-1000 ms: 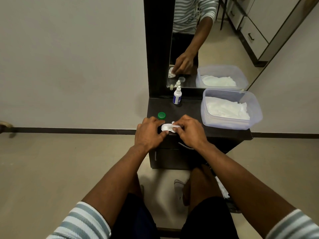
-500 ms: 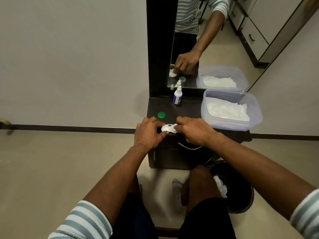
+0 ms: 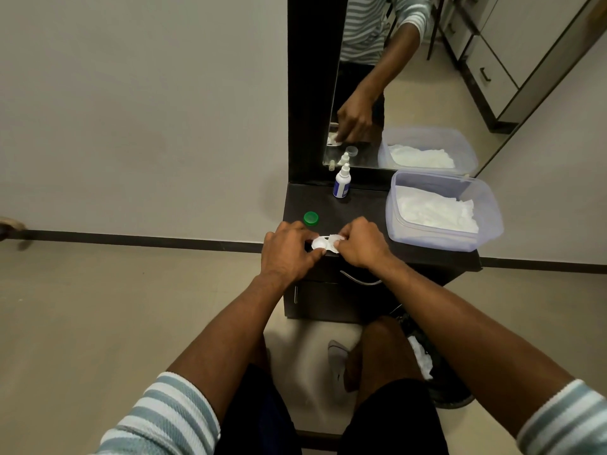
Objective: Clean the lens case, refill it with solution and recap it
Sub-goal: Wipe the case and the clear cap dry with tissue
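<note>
A white lens case lies near the front edge of a small dark table. My left hand grips the case's left end. My right hand presses a small white tissue onto the case's right well. A green cap sits on the table just behind my left hand. The white solution bottle with a blue label stands upright at the back, by the mirror. The case's right half is hidden under tissue and fingers.
A clear plastic tub of white tissues fills the table's right side. A mirror rises behind the table. On the floor to the right of my knees stands a dark bin with crumpled white tissue in it. A wall runs along the left.
My right hand drew back towards the case's right end and closed over the tissue there. My left hand stayed on the case. The view shifted slightly.
</note>
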